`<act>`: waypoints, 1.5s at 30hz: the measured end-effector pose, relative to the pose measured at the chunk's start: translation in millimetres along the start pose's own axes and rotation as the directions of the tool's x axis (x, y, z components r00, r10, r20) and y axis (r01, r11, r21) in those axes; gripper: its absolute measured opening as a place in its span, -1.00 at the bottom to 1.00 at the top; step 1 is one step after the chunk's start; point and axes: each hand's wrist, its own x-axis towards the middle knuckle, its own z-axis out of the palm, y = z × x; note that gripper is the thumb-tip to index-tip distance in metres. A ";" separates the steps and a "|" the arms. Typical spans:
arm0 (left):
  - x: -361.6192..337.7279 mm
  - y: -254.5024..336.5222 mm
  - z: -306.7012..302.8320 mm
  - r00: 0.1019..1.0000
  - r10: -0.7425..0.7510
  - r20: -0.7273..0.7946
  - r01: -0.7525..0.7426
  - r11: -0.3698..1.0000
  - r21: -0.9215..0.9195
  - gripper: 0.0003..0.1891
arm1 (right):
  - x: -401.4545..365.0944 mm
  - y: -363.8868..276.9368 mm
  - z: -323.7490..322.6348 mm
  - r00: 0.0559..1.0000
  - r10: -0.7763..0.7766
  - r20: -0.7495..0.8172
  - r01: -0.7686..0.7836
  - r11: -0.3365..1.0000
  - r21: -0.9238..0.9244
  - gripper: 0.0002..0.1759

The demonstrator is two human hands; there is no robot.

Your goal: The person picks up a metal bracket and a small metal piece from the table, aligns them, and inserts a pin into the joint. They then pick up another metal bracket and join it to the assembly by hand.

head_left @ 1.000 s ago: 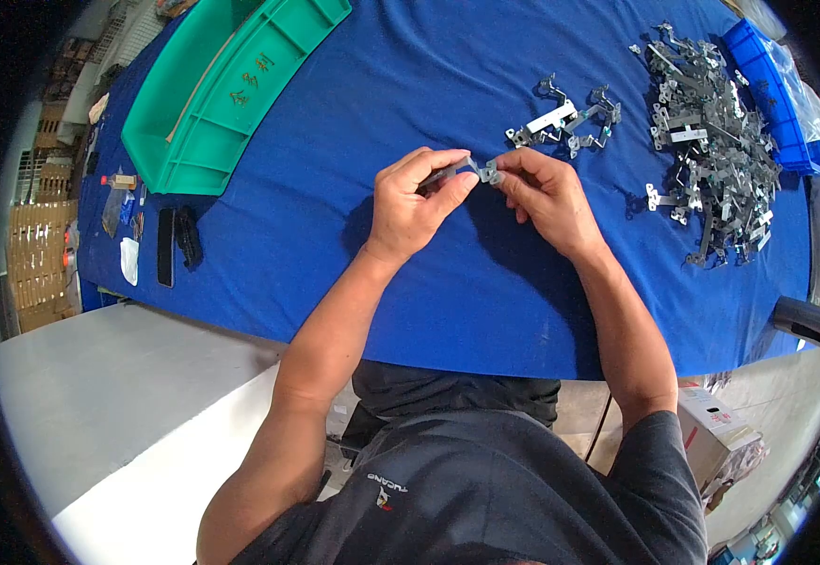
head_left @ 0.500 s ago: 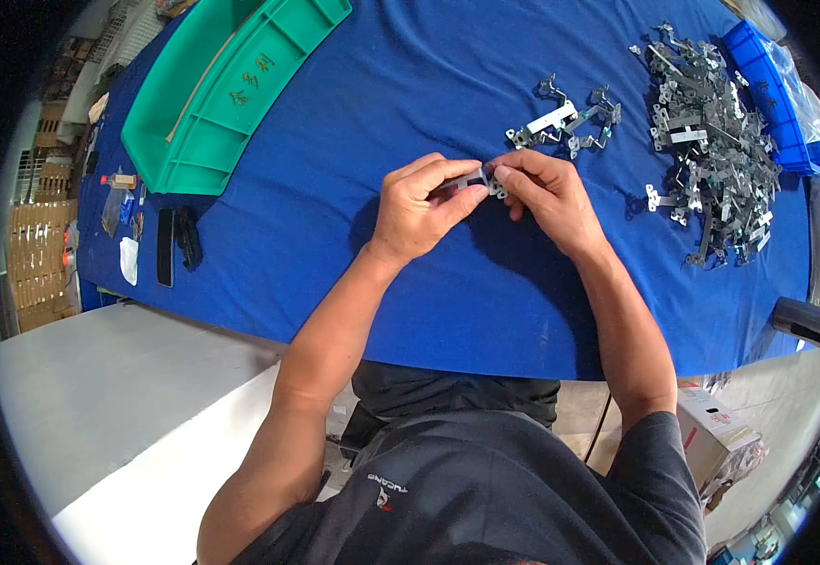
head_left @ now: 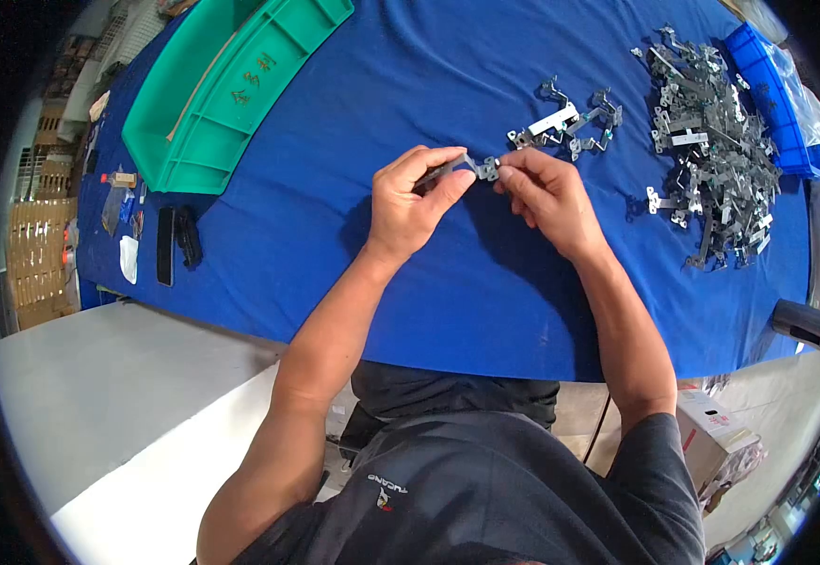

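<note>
A small metal hinge [head_left: 487, 170] is held up over the blue cloth between my hands. My left hand [head_left: 408, 209] is closed around its darker arm, thumb below and fingers above, hiding part of it. The thumb and forefinger of my right hand [head_left: 551, 196] pinch the hinge's flat, holed end plate. Just beyond my right hand, a few similar hinges [head_left: 551, 121] lie on the cloth. Farther right is a large heap of such hinges [head_left: 711, 155].
A green plastic bin [head_left: 241, 122] stands at the back left, and a blue bin [head_left: 775, 99] lies behind the heap. A phone [head_left: 165, 247] and small items are at the left. A dark cylinder [head_left: 805, 325] stands at the right edge.
My hands have drawn slightly apart, and the left has tilted the hinge. More of its end plate now shows between my fingers.
</note>
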 end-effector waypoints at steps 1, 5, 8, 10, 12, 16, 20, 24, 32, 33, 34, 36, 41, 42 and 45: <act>-0.6 -2.7 -0.7 1.000 -0.008 0.015 0.008 1.000 -0.001 -0.77 | -0.9 1.8 1.2 0.999 -0.032 0.007 0.032 0.999 -0.028 -0.79; 0.3 -1.9 -0.1 1.000 -0.010 0.020 0.010 1.000 -0.013 -0.77 | -0.6 2.5 0.7 0.999 -0.037 0.031 0.039 0.997 -0.065 -0.77; 0.0 -4.5 -0.1 1.000 -0.016 0.017 0.016 1.000 -0.008 -0.77 | -0.1 3.1 1.6 0.999 -0.040 0.012 0.041 0.997 -0.064 -0.77; -0.4 -6.2 -0.1 1.000 -0.021 0.019 0.022 1.000 -0.019 -0.78 | 0.1 3.5 1.6 0.999 -0.041 0.000 0.041 0.996 -0.076 -0.77; -0.4 -6.3 -0.4 0.999 -0.022 0.026 0.022 1.000 -0.016 -0.78 | 1.1 4.0 0.9 0.999 -0.049 -0.007 0.048 0.994 -0.097 -0.78; -0.4 -3.8 -1.5 0.999 -0.018 0.044 0.018 1.000 0.013 -0.78 | 1.5 6.3 -0.2 1.000 -0.022 -0.009 0.021 0.994 -0.104 -0.79; -0.1 -2.1 -1.3 0.999 -0.045 0.017 0.044 0.998 0.054 -0.77 | 1.5 6.2 0.5 1.000 -0.026 -0.016 0.025 0.997 -0.070 -0.80; -0.1 -4.2 -1.7 0.999 -0.035 0.038 0.033 0.999 0.041 -0.76 | 1.3 5.2 1.0 0.999 -0.034 -0.010 0.033 0.995 -0.092 -0.81; -0.5 -7.4 -1.5 0.998 -0.032 0.055 0.030 0.999 0.035 -0.75 | 0.4 1.1 1.7 1.000 -0.028 -0.012 0.027 0.995 -0.099 -0.80; -0.5 -6.8 -1.5 0.998 -0.028 0.055 0.026 0.999 0.036 -0.75 | 0.1 1.1 1.9 1.000 -0.027 -0.012 0.026 0.995 -0.092 -0.80; -0.4 -5.5 -1.6 0.998 -0.023 0.054 0.021 0.999 0.037 -0.75 | 0.3 2.0 1.9 0.999 -0.035 -0.012 0.034 0.995 -0.092 -0.80; -0.2 -5.3 -1.5 0.999 -0.013 0.052 0.011 0.999 0.035 -0.76 | 0.8 4.9 1.8 0.999 -0.051 -0.013 0.050 0.995 -0.091 -0.80; 0.3 -3.0 -2.6 0.998 0.006 0.056 -0.009 0.999 0.052 -0.77 | 0.5 3.1 0.8 1.000 -0.022 -0.010 0.021 0.993 -0.115 -0.81; 0.2 -2.8 -2.3 0.999 0.011 0.051 -0.014 0.998 0.056 -0.77 | 0.3 2.8 0.7 1.000 -0.019 -0.009 0.018 0.993 -0.113 -0.81; 0.1 -1.9 -1.7 0.999 0.015 0.040 -0.017 0.999 0.051 -0.77 | 0.4 2.6 1.3 0.999 -0.032 -0.012 0.030 0.993 -0.116 -0.81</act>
